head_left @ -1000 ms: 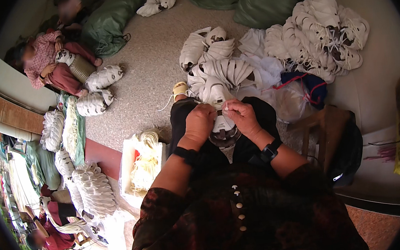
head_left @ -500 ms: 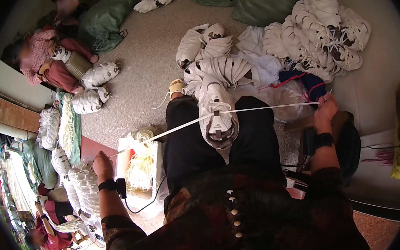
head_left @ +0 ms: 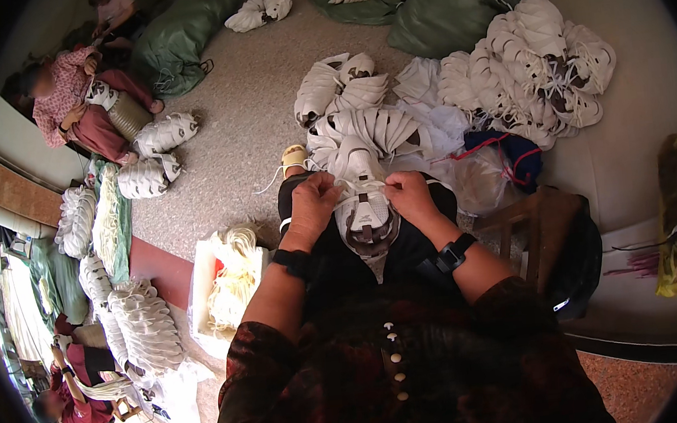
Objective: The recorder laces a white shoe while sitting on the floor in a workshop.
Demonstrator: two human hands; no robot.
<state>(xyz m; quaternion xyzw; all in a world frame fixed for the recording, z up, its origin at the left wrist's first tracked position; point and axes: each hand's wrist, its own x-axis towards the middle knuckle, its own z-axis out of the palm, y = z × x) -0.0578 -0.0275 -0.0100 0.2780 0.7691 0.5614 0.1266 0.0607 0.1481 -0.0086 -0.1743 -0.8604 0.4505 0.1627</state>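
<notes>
Since half a second ago, when they stretched the lace wide, both hands have come inward: in the head view, the left hand (head_left: 314,204) and right hand (head_left: 412,197) each pinch the white lace (head_left: 365,185) over the white shoe (head_left: 366,219). It sits between the knees, just before a row of white uppers (head_left: 375,128).

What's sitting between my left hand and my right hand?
The head view shows a white shoe between your left hand and right hand, set between your knees.
</notes>
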